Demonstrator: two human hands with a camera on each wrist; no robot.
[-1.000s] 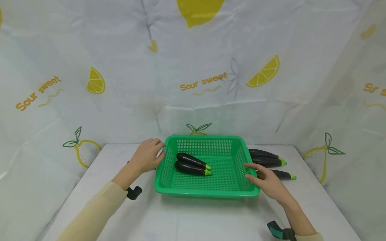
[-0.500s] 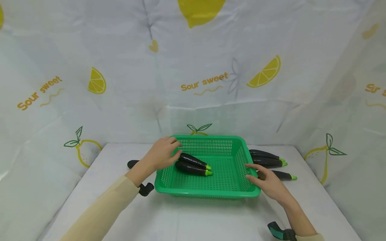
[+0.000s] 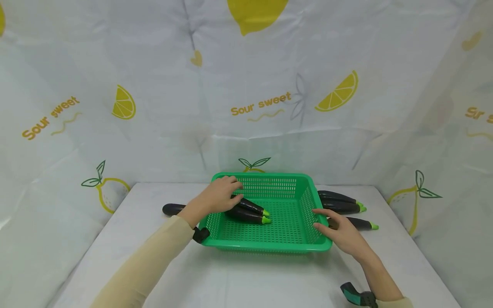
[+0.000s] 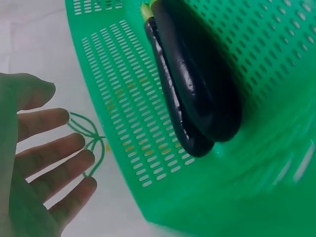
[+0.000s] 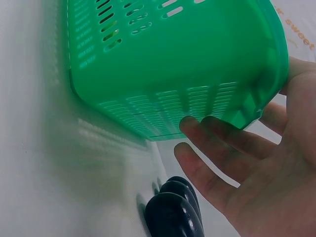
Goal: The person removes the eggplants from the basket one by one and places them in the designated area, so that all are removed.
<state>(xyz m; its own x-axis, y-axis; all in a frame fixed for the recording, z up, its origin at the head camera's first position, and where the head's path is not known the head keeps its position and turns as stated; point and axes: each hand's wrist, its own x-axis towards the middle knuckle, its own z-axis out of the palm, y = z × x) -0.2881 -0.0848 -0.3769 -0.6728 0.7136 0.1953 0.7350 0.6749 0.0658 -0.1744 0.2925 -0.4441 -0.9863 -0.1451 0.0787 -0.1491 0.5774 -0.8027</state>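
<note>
Over the left side of a green plastic basket [image 3: 265,247] hovers my left hand [image 3: 215,194], its fingers loosely spread and nothing in its hold. Two dark eggplants [image 3: 246,215] lie side by side in the basket, partly covered by that hand in the head view. The left wrist view shows the same eggplants [image 4: 197,74] apart from the left fingers [image 4: 74,148]. My right hand [image 3: 344,235] grips the basket's right rim. Two of its digits reach over the rim, while other fingers [image 5: 217,148] lie along the outer wall in the right wrist view.
Right of the basket, three eggplants [image 3: 340,207] lie on the white table [image 3: 246,282], partly hidden by basket and hand. Another eggplant [image 3: 172,209] lies on the left, partly behind my left forearm. A lemon-printed white sheet [image 3: 173,149] hangs behind the table.
My left hand has moved rightward from the basket's left rim to above its inside, uncovering part of the eggplant on the left. The right hand and the basket have stayed in place.
</note>
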